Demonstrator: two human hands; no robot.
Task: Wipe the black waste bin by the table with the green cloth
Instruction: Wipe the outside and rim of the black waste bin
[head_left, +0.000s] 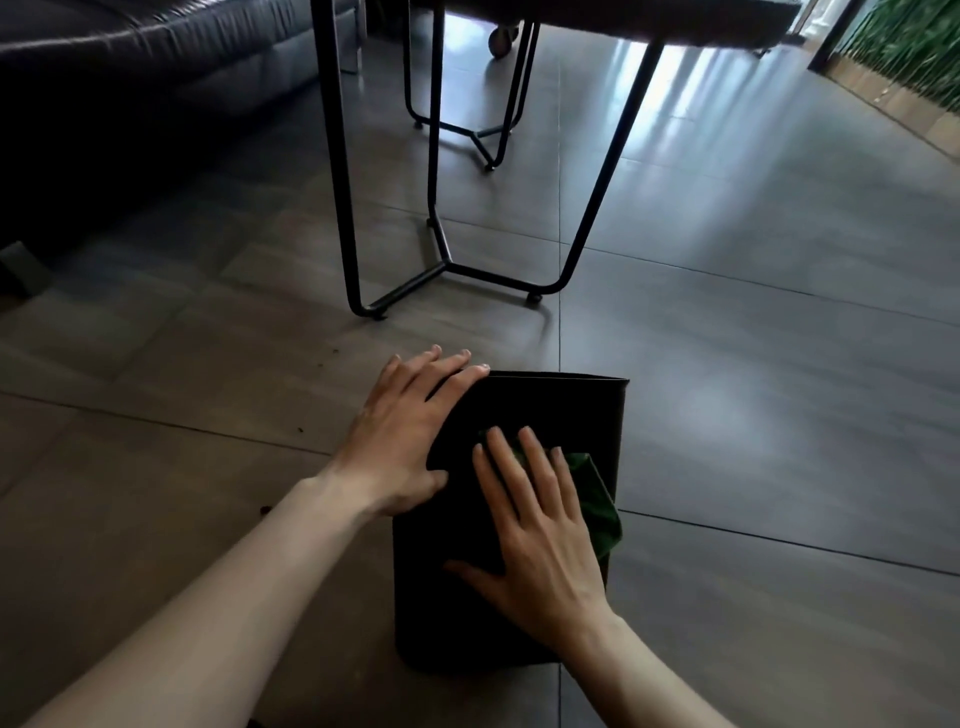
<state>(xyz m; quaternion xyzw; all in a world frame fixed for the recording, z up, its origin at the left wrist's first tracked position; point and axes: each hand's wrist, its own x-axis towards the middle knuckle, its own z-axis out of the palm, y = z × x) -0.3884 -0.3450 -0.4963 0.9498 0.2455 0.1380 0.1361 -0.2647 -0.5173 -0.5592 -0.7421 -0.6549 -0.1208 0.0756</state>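
The black waste bin (550, 410) lies on its side on the grey tiled floor, its open mouth facing away from me toward the table. My left hand (410, 431) rests flat on the bin's upper left edge near the rim, fingers straight. My right hand (540, 535) presses the green cloth (597, 499) flat against the bin's upward-facing side. Only the cloth's right part shows past my fingers; the rest is hidden under my palm.
Black metal table legs (452, 265) stand on the floor just beyond the bin. A dark sofa (130, 78) fills the far left. A second metal frame (483, 135) and a castor wheel (503, 39) stand further back. Green plants (909, 47) line the far right.
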